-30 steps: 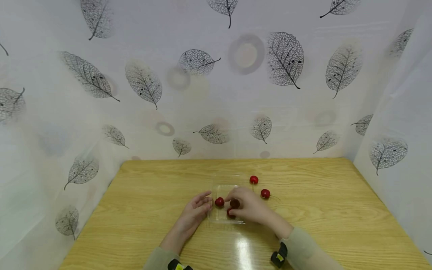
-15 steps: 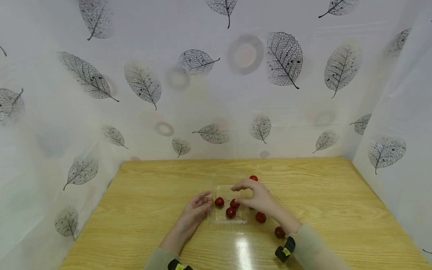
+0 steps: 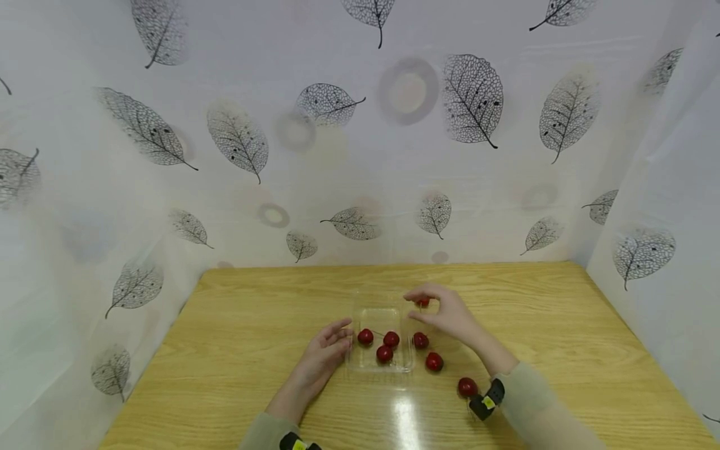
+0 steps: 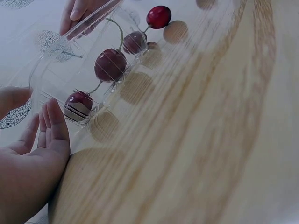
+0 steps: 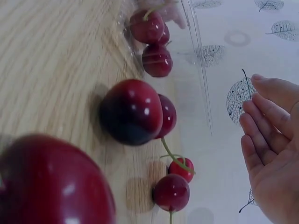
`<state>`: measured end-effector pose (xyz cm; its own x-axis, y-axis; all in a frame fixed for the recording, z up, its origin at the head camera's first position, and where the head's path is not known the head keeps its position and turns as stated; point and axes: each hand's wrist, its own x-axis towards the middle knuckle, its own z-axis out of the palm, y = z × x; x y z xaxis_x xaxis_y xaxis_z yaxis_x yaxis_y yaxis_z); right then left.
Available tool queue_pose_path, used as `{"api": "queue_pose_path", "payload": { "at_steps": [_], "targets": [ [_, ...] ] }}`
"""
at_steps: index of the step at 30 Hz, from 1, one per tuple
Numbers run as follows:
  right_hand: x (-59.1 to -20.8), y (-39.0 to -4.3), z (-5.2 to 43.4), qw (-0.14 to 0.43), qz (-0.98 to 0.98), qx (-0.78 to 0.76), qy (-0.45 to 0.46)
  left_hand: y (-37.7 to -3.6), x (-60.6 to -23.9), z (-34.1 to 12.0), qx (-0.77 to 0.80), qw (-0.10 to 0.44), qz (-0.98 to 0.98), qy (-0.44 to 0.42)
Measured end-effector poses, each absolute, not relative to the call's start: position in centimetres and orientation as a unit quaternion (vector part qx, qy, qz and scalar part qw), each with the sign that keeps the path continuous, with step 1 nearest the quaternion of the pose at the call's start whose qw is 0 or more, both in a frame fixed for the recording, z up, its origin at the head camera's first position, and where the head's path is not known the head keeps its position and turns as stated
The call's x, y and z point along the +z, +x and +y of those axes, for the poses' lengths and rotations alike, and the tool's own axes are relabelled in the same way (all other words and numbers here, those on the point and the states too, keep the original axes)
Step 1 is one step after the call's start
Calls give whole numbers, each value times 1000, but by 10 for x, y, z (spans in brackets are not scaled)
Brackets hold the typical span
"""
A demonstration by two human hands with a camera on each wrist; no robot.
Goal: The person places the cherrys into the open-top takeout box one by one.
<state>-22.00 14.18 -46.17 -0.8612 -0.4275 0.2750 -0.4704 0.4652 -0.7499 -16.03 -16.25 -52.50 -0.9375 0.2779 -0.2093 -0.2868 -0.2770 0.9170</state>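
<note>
Lower centre of the head view: light wooden bench [image 3: 236, 350] carrying all items. Nearest, a round glossy red cherry [image 3: 467, 387] is lying just beside the right wrist. Left hand [image 3: 323, 353] is resting flat on the bench, fingers [image 4: 51, 126] straight and relaxed, tips touching the left wall of the clear shallow plastic tray [image 3: 381, 370]; holding nothing. Three red cherries with thin stems [image 3: 380, 343] are sitting inside the tray. Two more red cherries [image 3: 427, 350] are lying on the bench just right of the tray. Farther back, right hand [image 3: 447, 312] is hovering at the tray's far right corner, fingers loosely spread, empty, closing around a far red cherry [image 3: 423, 302] without visible contact.
</note>
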Motion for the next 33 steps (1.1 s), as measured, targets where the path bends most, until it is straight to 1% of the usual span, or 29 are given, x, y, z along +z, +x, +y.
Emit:
{"api": "queue_pose_path", "payload": {
  "at_steps": [9,15,19,26,33],
  "targets": [
    [-466,-235,157,12,-862,456,221,-160,-524,-163,804,169,570,-6],
    [-472,-245,167,-9,-862,473,181,-160,-525,-163,802,175,572,-2],
    [-475,-251,171,-11,-866,472,167,-160,-525,-164,801,177,572,0],
    [-479,-259,177,-23,-866,473,159,-159,-525,-163,802,176,571,-2],
    [-488,-267,180,-39,-869,470,147,-159,-525,-164,802,172,572,14]
  ]
}}
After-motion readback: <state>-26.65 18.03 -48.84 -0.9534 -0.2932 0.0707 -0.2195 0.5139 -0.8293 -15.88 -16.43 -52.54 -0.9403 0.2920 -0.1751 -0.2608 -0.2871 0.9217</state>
